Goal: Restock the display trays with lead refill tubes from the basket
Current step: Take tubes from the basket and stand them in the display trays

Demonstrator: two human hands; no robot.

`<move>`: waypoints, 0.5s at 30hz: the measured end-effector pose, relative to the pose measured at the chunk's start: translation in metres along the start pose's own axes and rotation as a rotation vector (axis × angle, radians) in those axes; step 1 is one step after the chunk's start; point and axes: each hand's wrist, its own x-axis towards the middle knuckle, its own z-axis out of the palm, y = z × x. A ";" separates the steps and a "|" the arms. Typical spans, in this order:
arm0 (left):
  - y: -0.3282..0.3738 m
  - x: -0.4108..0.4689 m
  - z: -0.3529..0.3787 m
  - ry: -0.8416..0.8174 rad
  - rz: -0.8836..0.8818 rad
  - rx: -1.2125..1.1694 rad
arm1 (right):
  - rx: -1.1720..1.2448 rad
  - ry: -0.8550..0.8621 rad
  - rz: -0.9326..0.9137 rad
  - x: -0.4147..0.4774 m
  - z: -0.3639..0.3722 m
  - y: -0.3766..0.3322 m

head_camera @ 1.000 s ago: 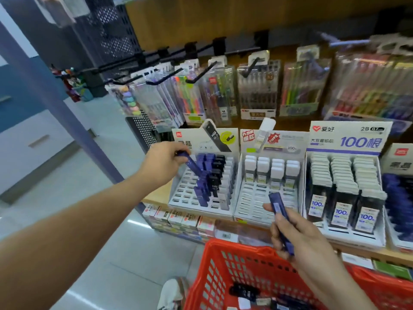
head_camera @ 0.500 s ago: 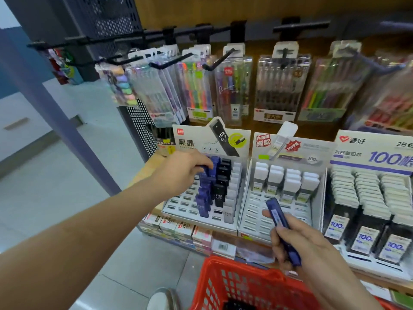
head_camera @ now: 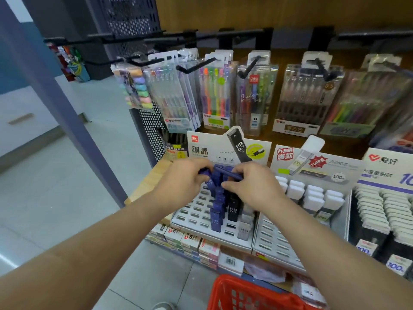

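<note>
Protruding from right hand (head_camera: 251, 186): blue tube (head_camera: 230, 174)

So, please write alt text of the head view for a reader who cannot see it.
The left hand and right hand hold blue lead refill tubes above a white display tray. Pen packs hang behind; a red basket stands below.

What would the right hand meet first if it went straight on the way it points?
Probably the left hand. The right hand points leftward over the tray's back rows, and the blue tube it pinches almost reaches it. Depth is unclear, so it might pass just behind.
</note>
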 end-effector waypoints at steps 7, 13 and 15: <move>-0.001 -0.001 0.000 0.031 -0.081 -0.079 | -0.085 -0.108 0.108 0.025 -0.015 -0.006; -0.002 -0.004 -0.005 0.045 -0.158 -0.097 | -0.061 -0.152 0.180 0.036 -0.013 -0.011; -0.003 -0.004 -0.007 0.029 -0.154 -0.089 | -0.052 -0.168 0.173 0.035 -0.015 -0.010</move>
